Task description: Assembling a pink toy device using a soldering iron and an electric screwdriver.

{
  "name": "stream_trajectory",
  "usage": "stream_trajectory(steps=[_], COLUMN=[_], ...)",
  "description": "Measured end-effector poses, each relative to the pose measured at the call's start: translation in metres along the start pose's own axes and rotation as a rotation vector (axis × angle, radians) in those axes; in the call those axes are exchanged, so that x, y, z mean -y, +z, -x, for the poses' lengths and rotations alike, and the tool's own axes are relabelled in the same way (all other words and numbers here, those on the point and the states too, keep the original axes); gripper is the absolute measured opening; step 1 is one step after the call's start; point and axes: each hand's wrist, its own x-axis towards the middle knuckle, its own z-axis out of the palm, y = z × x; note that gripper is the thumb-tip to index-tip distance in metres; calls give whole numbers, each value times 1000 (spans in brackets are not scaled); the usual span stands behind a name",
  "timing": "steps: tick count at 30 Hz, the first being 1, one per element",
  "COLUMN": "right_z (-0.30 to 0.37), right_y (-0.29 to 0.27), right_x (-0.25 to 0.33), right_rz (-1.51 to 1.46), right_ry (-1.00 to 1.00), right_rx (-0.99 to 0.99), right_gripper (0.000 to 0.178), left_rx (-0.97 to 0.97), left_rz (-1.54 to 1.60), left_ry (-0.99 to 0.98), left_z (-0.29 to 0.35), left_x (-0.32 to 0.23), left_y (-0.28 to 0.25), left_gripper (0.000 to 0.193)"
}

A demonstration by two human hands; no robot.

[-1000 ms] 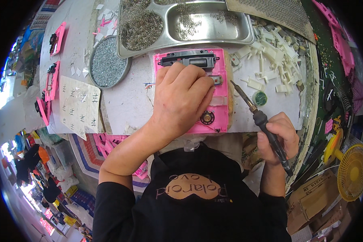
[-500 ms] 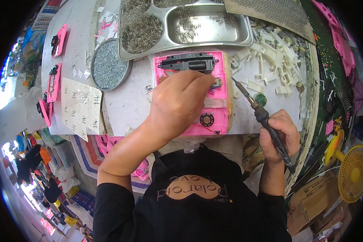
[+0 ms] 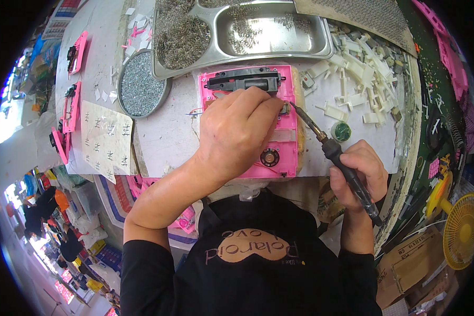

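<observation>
A cluttered workroom is surrounding a white bench [image 3: 166, 150], with one yellow fan [image 3: 461, 231] and one cardboard box [image 3: 413, 258] standing to the right. On the bench, one metal tray [image 3: 295, 46] is showing three compartments, two clearly holding springs [image 3: 183, 45] too many to count. One round dish [image 3: 167, 95] is holding a heap of tiny silver screws [image 3: 142, 84]. Three pink frames [image 3: 71, 105] with black fittings are lining the left side. White plastic pieces [image 3: 361, 73] are lying in a loose pile on the right, one green-topped tub [image 3: 341, 131] sitting near them.

One pink panel [image 3: 288, 158] is lying at the front middle of the bench, carrying one long black bar [image 3: 242, 79] and one round speaker [image 3: 270, 157]. The left hand [image 3: 237, 129] is bending over it, fingers drawn narrow; whether they are gripping anything is hidden. The right hand [image 3: 361, 174] is holding one soldering iron [image 3: 347, 168], its tip pointing at a small metal part [image 3: 285, 108] beside the left fingertips; contact cannot be told.

One paper sheet [image 3: 108, 138] is showing repeated handwritten marks in columns. The black apron [image 3: 260, 245] is bearing printed lettering over a tan shape, and the box is carrying dark print.
</observation>
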Motion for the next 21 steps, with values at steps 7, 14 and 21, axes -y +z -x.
stream_trajectory(steps=[7,14,21], right_z=[-3,-5,-2], right_y=[2,3,5], right_x=[1,0,-2], right_rz=[1,14,37], right_ry=[-7,-26,-74], right_rx=[5,27,31], right_gripper=[28,29,29], left_rx=[-3,-3,7], left_rz=[7,15,6], left_ry=[5,16,5], left_z=[-1,-1,-1], left_x=[0,0,-1], left_y=[-1,-2,-1], left_gripper=[22,22,21])
